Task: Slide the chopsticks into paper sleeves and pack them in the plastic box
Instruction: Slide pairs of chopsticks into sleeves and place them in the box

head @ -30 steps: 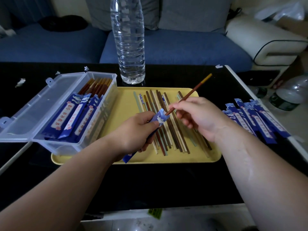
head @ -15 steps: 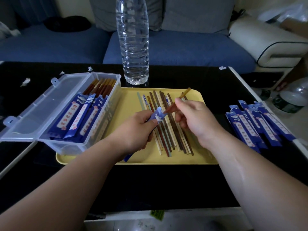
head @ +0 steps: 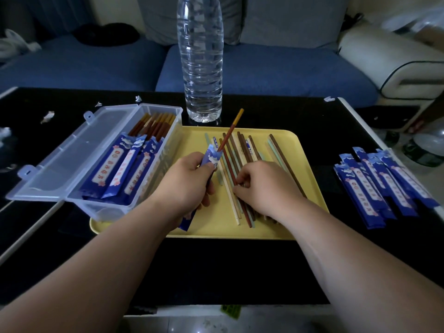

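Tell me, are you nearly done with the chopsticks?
Not yet. Done: several sleeved chopsticks lie in the plastic box. In hand: the left hand holds a sleeve with one chopstick poking out; the right hand rests on the loose chopsticks on the tray. Left: that pile, and the spare sleeves.

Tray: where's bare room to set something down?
Free: the right strip of the tray, between the loose chopsticks and its right rim; the black table between tray and sleeve pile. Crowded: tray middle, under the left hand gripping a sleeve and the right hand; the box.
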